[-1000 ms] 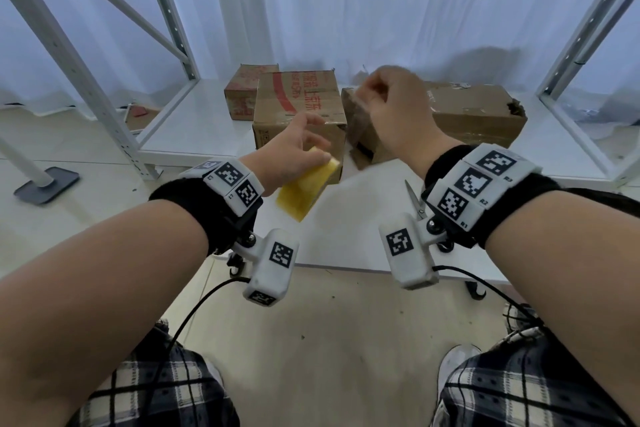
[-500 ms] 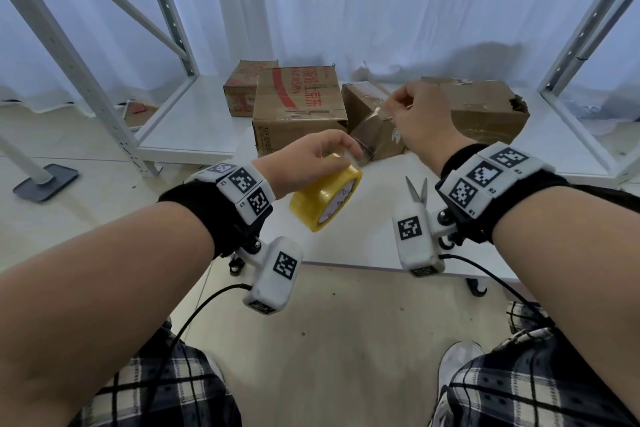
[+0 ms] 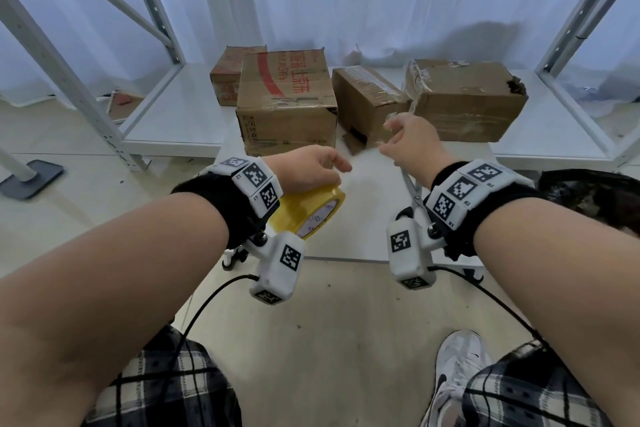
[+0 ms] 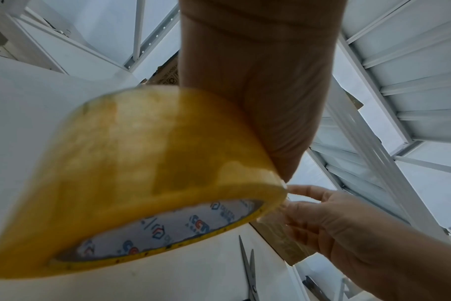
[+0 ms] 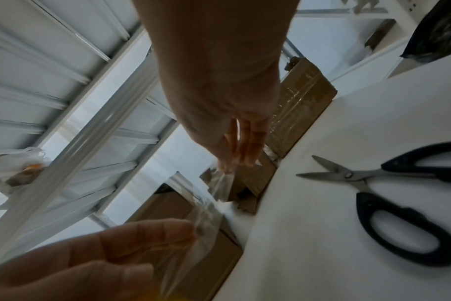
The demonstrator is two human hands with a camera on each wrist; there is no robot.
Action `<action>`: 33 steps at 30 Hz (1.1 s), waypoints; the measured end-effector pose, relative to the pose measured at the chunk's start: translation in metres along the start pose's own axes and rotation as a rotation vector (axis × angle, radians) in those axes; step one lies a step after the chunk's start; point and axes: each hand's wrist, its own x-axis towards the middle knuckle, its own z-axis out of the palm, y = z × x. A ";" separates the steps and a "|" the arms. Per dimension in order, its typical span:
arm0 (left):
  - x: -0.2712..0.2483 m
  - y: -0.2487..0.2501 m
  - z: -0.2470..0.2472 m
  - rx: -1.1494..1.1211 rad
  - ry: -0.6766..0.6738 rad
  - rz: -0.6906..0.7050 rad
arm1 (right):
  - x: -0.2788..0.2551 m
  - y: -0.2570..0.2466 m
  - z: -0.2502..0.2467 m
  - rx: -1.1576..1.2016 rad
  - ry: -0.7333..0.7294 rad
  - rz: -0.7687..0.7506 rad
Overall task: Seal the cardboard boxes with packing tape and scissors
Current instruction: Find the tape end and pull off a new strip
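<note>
My left hand (image 3: 317, 168) grips a yellow roll of packing tape (image 3: 308, 213) from above, over the near part of the white table (image 3: 363, 215). The roll (image 4: 142, 173) fills the left wrist view. My right hand (image 3: 398, 140) pinches the free end of a clear tape strip (image 5: 210, 211) that runs back to the roll. Black-handled scissors (image 5: 373, 183) lie open on the table under my right wrist. Several cardboard boxes stand beyond: a large one with red print (image 3: 287, 104), a small one behind it (image 3: 230, 78), a taped middle one (image 3: 367, 100) and a wide torn one (image 3: 467, 100).
White metal rack posts (image 3: 69, 80) rise on both sides, with a low white shelf (image 3: 180, 121) under the boxes. A black bag (image 3: 588, 191) sits at the right edge. White curtains hang behind. My legs and a shoe (image 3: 457, 367) are on the floor below.
Both hands have come down and toward me. The right hand has drawn the tape end away from the roll, so a short strip now spans between the hands.
</note>
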 end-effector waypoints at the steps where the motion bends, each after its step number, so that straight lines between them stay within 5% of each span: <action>1: 0.001 0.000 0.000 0.003 -0.004 0.001 | 0.000 0.003 0.000 0.063 -0.020 0.064; 9: 0.012 -0.002 0.000 -0.019 -0.036 -0.012 | 0.006 0.024 -0.010 0.048 -0.065 0.206; 16: 0.018 0.001 0.008 -0.042 0.025 0.036 | -0.020 0.039 -0.010 -0.511 -0.328 0.290; 20: 0.020 0.000 0.013 -0.120 0.083 0.085 | -0.038 0.042 0.003 -0.615 -0.426 0.322; 33: 0.017 0.002 0.009 -0.226 0.209 0.157 | -0.036 0.048 0.000 -0.342 -0.181 0.440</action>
